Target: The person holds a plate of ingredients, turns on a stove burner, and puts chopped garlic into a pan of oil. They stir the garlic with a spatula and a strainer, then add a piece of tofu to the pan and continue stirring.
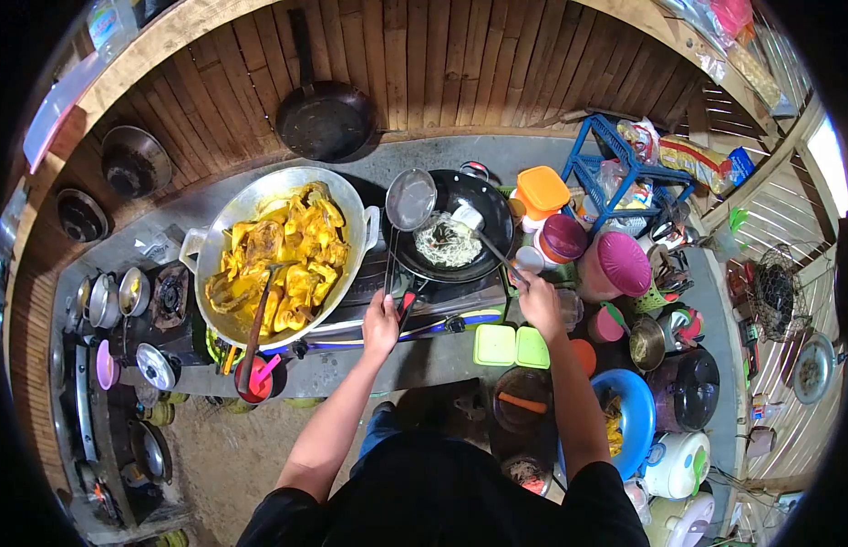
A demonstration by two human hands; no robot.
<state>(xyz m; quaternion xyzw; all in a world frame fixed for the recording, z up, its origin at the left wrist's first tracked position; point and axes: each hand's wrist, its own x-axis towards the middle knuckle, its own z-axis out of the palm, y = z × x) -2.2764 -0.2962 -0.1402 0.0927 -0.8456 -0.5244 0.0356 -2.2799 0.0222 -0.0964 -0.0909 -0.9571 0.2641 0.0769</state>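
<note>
My left hand is closed around the long handle of a round strainer, which is held over the left rim of a black wok. In my right hand is the handle of a spatula, its metal head inside the wok at the edge of the food. That food is a pale, stringy or frothy mass lying in the wok; its kind cannot be made out. The wok sits on a gas stove, and its own handle sticks out close to my left hand.
Left of the wok stands a large metal pan of yellow chicken pieces with a wooden-handled ladle in it. Green containers, an orange-lidded tub and a blue basin are at the right. A frying pan hangs on the wall.
</note>
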